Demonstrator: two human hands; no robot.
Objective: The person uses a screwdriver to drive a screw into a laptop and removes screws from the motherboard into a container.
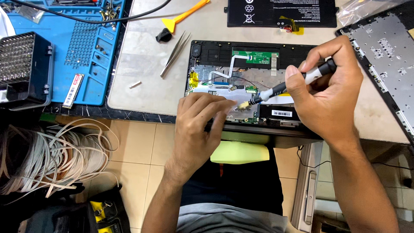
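Item: opened laptop base (pixel 258 56), black, lying at the near edge of the pale work mat (pixel 146 82), its internals exposed: green circuit board (pixel 255 57) near the far edge, silver shielding and flat ribbon cables in the middle.

Right hand (pixel 330 90): clenched around a grey-and-black precision screwdriver (pixel 289 84), held slanting, tip down on the board area at the laptop's near side.

Left hand (pixel 202 125): resting flat on the laptop's near edge, fingers (pixel 220 108) extended toward the screwdriver tip; grasping nothing visible.

On the mat, beyond the laptop: black battery pack (pixel 282 12); to its right, the detached bottom cover (pixel 386 51), inner face up. Left of the laptop: metal tweezers (pixel 174 54), yellow-orange plastic pry tool (pixel 183 16), small black piece (pixel 164 35), small white piece (pixel 135 84).

Far left: blue repair tray mat (pixel 86 56) with compartments holding small screws and bits; a narrow memory-type module (pixel 73 90) lies on it. Black case (pixel 26 69), contents a grid of driver bits.

Floor, lower left: coil of white flat cable (pixel 51 151).
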